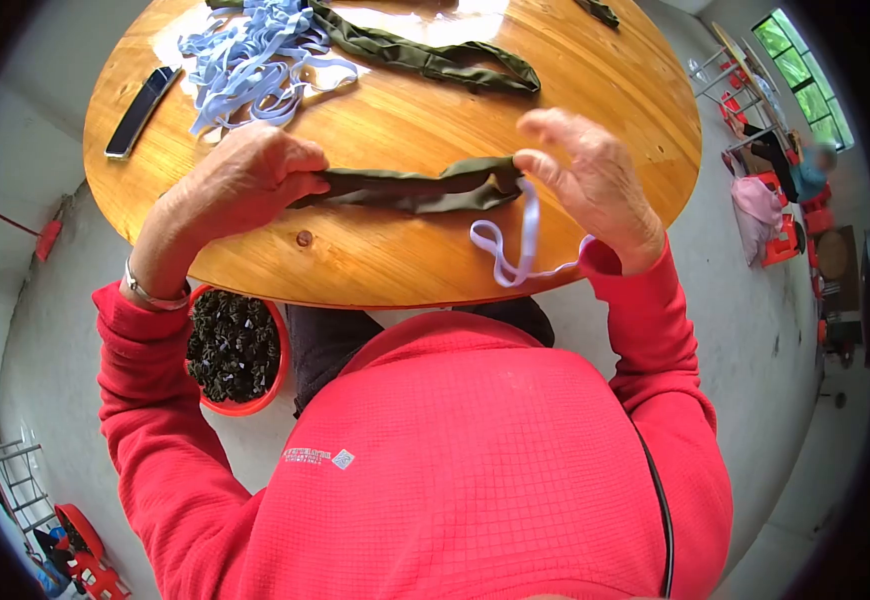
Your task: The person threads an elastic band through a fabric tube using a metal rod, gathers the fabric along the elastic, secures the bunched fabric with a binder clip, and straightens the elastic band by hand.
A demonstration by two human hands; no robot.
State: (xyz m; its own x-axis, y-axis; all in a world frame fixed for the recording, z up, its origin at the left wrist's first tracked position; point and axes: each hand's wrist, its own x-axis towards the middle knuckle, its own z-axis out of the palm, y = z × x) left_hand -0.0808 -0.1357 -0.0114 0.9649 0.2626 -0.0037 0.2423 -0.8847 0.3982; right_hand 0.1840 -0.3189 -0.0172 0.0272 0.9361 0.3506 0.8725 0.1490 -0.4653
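Left arm (145, 370) and right arm (660, 350) both reach forward, elbows bent out beside the torso (475, 460). Left hand (255, 168): palm down, thumb and fingers together in a pinch, aimed inward. Right hand (600, 180): thumb pointing inward, fingers raised clear of it (fingertips slightly blurred). Hands well apart, roughly level.

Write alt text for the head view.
A person's left hand pinches one end of an olive fabric strip over a wooden table, the right hand at its other end, beside a loose lavender strap. Beyond lie a pale blue strap pile and more olive fabric.
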